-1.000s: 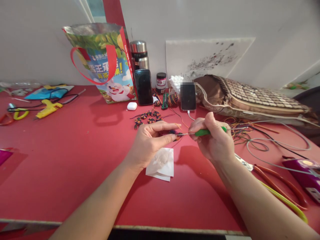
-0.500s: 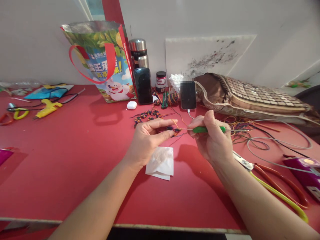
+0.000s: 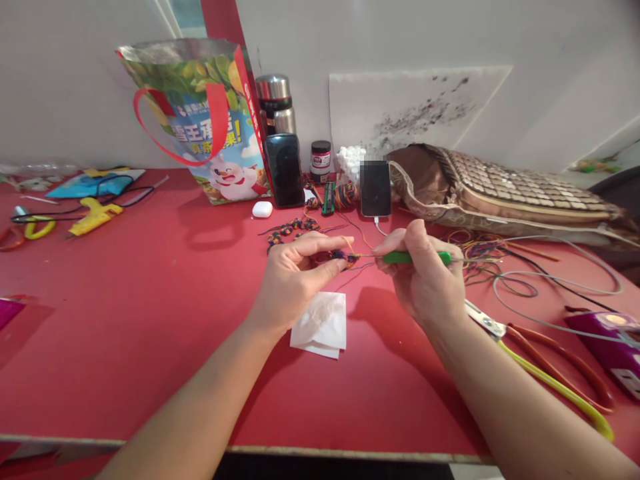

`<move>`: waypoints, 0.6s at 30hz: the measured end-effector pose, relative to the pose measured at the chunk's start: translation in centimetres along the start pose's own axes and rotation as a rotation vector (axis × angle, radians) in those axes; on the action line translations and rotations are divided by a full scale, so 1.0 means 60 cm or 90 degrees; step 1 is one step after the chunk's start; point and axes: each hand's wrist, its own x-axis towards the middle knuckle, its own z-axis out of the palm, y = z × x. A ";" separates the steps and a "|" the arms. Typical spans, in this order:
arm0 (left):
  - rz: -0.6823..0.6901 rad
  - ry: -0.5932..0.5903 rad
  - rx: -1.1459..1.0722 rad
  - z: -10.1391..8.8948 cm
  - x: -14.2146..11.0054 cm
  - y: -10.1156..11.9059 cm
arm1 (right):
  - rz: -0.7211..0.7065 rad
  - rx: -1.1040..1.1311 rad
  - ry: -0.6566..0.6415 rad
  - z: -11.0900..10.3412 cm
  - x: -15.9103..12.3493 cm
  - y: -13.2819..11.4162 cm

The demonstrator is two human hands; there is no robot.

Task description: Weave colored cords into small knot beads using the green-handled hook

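Between the thumb and fingers of my left hand [image 3: 300, 270] is a small piece of crochet work [image 3: 345, 257] in dark purple and orange yarn. An orange strand runs up over my left index finger. My right hand [image 3: 425, 273] is closed around the green handle of a crochet hook [image 3: 395, 257], whose thin metal shaft points left and reaches the crochet work. Whether its tip is inside a loop is too small to tell. Behind my left hand lies a curled crocheted strip [image 3: 287, 231] in the same colours. A folded white tissue [image 3: 320, 327] lies below the hands.
Two phones [image 3: 284, 171] and a multicoloured yarn ball [image 3: 345, 195] stand behind the hands. At right are tangled yarn [image 3: 475, 247], large scissors [image 3: 540, 360] and a purple power strip [image 3: 605, 340]. A yellow glue gun [image 3: 95, 217] and a gift bag [image 3: 200, 127] are at left.
The crochet work has turned slightly and more of it shows between my left fingers. The hook's shaft has shifted slightly at the work. Both hands keep their grips.
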 end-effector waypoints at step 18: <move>-0.216 0.096 -0.252 0.003 0.014 -0.010 | -0.381 -0.329 -0.204 -0.007 -0.020 -0.004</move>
